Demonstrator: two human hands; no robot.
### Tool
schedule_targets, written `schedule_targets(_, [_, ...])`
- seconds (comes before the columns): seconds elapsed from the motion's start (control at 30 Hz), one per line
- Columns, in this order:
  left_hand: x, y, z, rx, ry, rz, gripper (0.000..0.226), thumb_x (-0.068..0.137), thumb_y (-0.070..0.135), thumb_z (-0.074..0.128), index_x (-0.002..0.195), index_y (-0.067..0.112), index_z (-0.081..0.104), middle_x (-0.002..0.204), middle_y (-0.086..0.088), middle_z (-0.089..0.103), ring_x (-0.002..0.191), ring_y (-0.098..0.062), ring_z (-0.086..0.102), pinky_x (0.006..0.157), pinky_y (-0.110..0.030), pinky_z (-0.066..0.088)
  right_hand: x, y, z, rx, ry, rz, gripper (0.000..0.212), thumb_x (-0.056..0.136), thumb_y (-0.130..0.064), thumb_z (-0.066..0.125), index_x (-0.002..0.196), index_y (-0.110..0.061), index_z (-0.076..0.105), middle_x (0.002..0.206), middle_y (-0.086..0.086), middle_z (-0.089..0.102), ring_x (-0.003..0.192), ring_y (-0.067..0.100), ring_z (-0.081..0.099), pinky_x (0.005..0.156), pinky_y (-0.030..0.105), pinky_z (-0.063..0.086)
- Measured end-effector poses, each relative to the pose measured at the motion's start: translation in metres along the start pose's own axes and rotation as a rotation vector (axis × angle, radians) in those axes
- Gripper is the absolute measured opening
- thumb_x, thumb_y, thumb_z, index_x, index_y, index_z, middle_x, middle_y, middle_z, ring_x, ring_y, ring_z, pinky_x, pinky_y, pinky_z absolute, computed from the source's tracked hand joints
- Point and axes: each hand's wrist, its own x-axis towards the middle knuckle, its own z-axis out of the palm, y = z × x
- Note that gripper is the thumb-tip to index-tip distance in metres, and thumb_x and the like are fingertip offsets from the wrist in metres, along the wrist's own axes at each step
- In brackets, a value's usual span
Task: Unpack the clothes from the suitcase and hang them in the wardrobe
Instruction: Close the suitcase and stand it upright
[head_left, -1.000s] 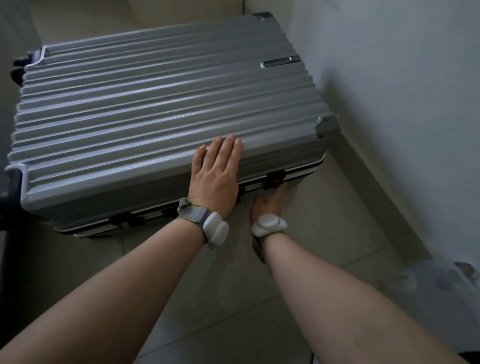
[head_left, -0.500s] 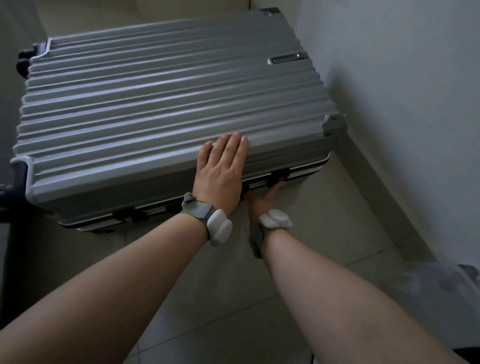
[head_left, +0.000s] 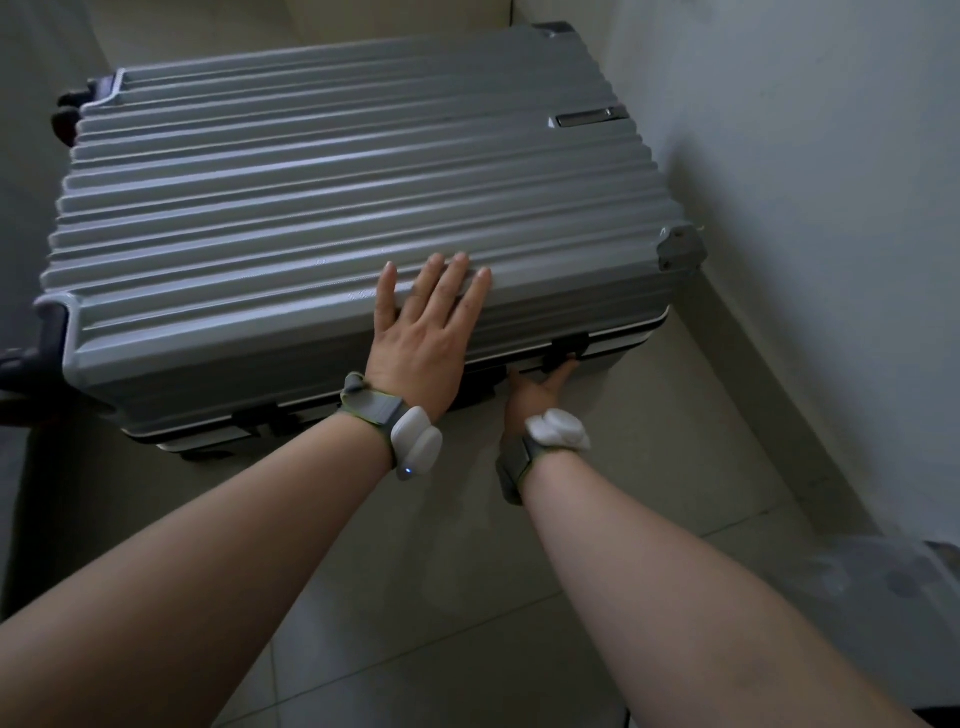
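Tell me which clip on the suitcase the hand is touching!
Find the grey ribbed suitcase lying flat on the floor beside the white wall. Look along its near side, where a dark seam runs below the lid. The latch is the black clip nearest the wall, met by the right hand; the other black clip sits far left, untouched.

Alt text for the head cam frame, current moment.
A closed grey ribbed hard-shell suitcase lies flat on a pale tiled floor beside a white wall. The person's left hand rests flat on top of it, while the right hand reaches the black latch on the front edge, fingers mostly hidden.
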Motion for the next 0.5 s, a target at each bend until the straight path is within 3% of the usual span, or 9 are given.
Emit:
schedule_targets(0.03, [0.000,0.000,0.002,-0.009,0.018,0.004,0.074,0.077,0.002,0.057,0.144,0.017,0.031,0.148,-0.007,0.038,0.139,-0.027,0.032,0.112,-0.044,-0.010,0.000,0.001,-0.002,0.029,-0.017,0.030,0.078,0.092,-0.015,0.054,0.149,-0.027,0.002,0.157,0.007,0.016,0.142,0.025,0.025,0.115,0.026,0.017])
schedule_targets(0.1, [-0.001,-0.001,0.005,-0.031,0.046,0.008,0.073,0.076,0.001,0.057,0.143,0.015,0.033,0.145,-0.007,0.042,0.136,-0.028,0.036,0.113,-0.044,-0.002,0.001,-0.002,-0.007,0.070,-0.049,0.053,0.076,0.092,-0.016,0.054,0.148,-0.032,0.006,0.155,0.008,0.022,0.141,0.028,0.029,0.117,0.038,0.022])
schedule_targets(0.23, [-0.001,-0.001,0.012,-0.070,0.114,0.002,0.073,0.073,0.000,0.063,0.140,0.017,0.039,0.140,-0.006,0.048,0.131,-0.027,0.041,0.111,-0.042,0.014,0.006,-0.002,-0.005,0.079,-0.041,-0.033,0.073,0.092,0.002,0.049,0.149,-0.008,0.005,0.157,0.014,0.012,0.142,0.025,0.024,0.112,0.027,0.021])
schedule_targets(0.37, [0.001,-0.006,0.019,-0.041,0.163,0.009,0.080,0.067,0.008,0.073,0.138,0.021,0.040,0.136,-0.002,0.046,0.121,-0.024,0.036,0.108,-0.040,0.018,0.007,0.002,0.004,0.309,0.088,-0.051,0.073,0.087,0.019,0.041,0.148,-0.005,0.009,0.152,0.017,0.025,0.140,0.027,0.029,0.107,0.025,0.024])
schedule_targets(0.5, [0.008,-0.008,0.015,-0.040,0.192,0.014,0.080,0.063,0.007,0.075,0.135,0.022,0.043,0.129,0.003,0.039,0.116,-0.022,0.035,0.105,-0.040,0.017,0.016,0.003,0.006,0.418,0.155,-0.085,0.067,0.085,0.021,0.037,0.145,-0.002,0.018,0.148,0.020,0.033,0.136,0.030,0.034,0.106,0.026,0.027])
